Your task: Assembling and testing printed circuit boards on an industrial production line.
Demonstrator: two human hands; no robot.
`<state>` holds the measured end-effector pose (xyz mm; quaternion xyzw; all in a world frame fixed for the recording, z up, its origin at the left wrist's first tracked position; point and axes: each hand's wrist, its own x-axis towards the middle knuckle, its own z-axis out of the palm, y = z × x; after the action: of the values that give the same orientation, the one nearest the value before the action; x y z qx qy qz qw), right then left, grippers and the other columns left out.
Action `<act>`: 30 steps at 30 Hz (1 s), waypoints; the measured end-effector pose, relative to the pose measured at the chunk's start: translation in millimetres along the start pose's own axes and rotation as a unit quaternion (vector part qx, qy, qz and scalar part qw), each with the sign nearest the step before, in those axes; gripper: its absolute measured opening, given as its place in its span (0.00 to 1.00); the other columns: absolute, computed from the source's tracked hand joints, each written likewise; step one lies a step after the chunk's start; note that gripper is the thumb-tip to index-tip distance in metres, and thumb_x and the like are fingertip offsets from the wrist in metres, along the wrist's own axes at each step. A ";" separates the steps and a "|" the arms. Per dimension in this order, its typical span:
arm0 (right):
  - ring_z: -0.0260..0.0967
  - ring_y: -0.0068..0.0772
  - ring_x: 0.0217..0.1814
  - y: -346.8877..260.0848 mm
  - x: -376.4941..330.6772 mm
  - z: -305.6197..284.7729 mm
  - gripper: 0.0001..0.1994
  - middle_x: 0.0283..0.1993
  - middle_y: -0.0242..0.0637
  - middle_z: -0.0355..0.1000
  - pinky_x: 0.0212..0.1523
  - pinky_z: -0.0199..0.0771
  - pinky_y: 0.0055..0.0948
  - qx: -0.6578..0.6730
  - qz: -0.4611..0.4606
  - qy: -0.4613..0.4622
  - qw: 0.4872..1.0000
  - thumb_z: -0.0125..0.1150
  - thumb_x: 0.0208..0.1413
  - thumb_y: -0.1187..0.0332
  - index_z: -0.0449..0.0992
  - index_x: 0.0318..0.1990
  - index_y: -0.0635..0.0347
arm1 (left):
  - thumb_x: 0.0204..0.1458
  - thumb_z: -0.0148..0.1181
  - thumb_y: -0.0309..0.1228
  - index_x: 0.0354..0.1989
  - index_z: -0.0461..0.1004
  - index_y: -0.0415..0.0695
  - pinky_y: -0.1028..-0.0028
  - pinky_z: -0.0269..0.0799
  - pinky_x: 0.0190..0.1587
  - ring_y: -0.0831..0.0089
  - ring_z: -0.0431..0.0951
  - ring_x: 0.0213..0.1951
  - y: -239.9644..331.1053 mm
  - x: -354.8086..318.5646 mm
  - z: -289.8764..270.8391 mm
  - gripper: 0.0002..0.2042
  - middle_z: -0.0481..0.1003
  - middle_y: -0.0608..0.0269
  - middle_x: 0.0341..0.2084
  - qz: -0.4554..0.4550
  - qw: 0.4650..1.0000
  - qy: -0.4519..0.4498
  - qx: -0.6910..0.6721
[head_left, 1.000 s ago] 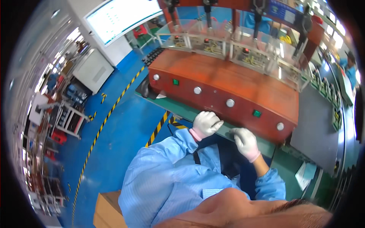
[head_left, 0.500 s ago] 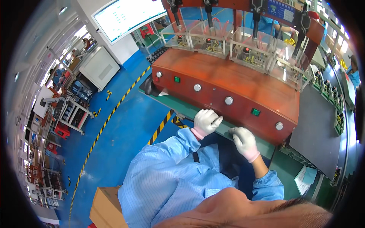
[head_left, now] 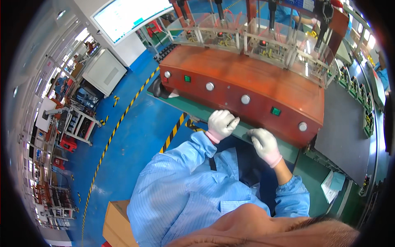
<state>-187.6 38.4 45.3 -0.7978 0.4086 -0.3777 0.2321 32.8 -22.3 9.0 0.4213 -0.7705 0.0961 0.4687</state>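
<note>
My left hand (head_left: 221,124), in a white glove with a pink cuff, rests at the near edge of the green bench top (head_left: 193,108). Its fingers are curled in, the thumb lies against them, and nothing shows in the grip. To its right my right hand (head_left: 264,144), gloved alike, is also curled loosely with no object visible. A small gap separates the two hands. Just beyond them stands a red-brown machine housing (head_left: 242,82) with round silver buttons (head_left: 245,99) and green square switches (head_left: 275,111) on its front. Neither hand touches a button.
Clear plastic covers (head_left: 267,45) over wired fixtures stand atop the machine, under dark vertical rods. At right runs a dark conveyor (head_left: 341,127) with circuit boards (head_left: 368,119) along it. Papers (head_left: 332,185) lie nearer. A lit screen (head_left: 127,18) hangs behind; a carton (head_left: 119,222) sits lower left.
The whole view has shifted slightly, so the machine sits a little higher in the picture. Both hands keep nearly the same pose and place at the bench edge.
</note>
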 end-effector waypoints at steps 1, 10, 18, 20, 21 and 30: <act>0.72 0.42 0.40 -1.5 -3.8 -0.2 0.12 0.40 0.38 0.77 0.45 0.73 0.33 0.000 0.011 -0.003 1.000 0.56 0.52 0.76 0.79 0.44 0.61 | 0.51 0.63 0.34 0.19 0.75 0.48 0.70 0.67 0.31 0.64 0.70 0.23 1.9 -3.3 0.4 0.10 0.73 0.67 0.21 -0.005 1.000 -0.007 -0.007; 0.71 0.42 0.38 4.8 -0.7 7.3 0.13 0.39 0.38 0.77 0.44 0.73 0.34 -0.068 -0.100 0.043 0.992 0.59 0.50 0.76 0.79 0.45 0.59 | 0.50 0.63 0.37 0.19 0.75 0.47 0.68 0.67 0.31 0.62 0.70 0.23 -5.5 0.5 1.1 0.11 0.73 0.66 0.20 0.009 1.000 -0.016 0.010; 0.73 0.41 0.39 9.2 -3.1 6.3 0.13 0.40 0.37 0.78 0.43 0.74 0.33 -0.085 -0.083 0.049 0.992 0.58 0.52 0.77 0.79 0.45 0.60 | 0.54 0.60 0.47 0.18 0.75 0.48 0.68 0.68 0.32 0.62 0.71 0.24 -11.1 0.5 -0.3 0.18 0.73 0.67 0.20 0.001 0.998 -0.059 -0.034; 0.73 0.41 0.39 7.0 -4.6 5.7 0.13 0.40 0.37 0.78 0.43 0.74 0.33 -0.080 -0.069 0.043 0.993 0.58 0.52 0.77 0.79 0.46 0.60 | 0.54 0.59 0.48 0.18 0.75 0.49 0.68 0.69 0.33 0.62 0.72 0.25 -11.2 -0.6 -2.1 0.19 0.72 0.68 0.21 -0.007 0.997 -0.071 -0.041; 0.73 0.41 0.39 6.5 -5.2 5.5 0.13 0.40 0.37 0.78 0.43 0.74 0.33 -0.081 -0.071 0.043 0.993 0.58 0.52 0.77 0.79 0.46 0.60 | 0.54 0.59 0.48 0.18 0.75 0.49 0.68 0.69 0.33 0.62 0.72 0.25 -11.2 -1.1 -2.4 0.19 0.72 0.68 0.21 -0.007 0.997 -0.069 -0.041; 0.73 0.41 0.41 7.3 -6.1 5.7 0.13 0.42 0.38 0.78 0.45 0.74 0.33 -0.073 -0.041 0.022 0.996 0.56 0.53 0.77 0.79 0.46 0.61 | 0.53 0.61 0.45 0.18 0.75 0.47 0.67 0.67 0.32 0.62 0.71 0.24 -7.3 0.2 -1.5 0.17 0.72 0.66 0.20 0.008 0.998 -0.043 -0.035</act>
<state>-188.9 39.7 34.4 -0.8203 0.4067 -0.3738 0.1482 39.2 -26.2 8.2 0.4023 -0.7959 0.0547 0.4491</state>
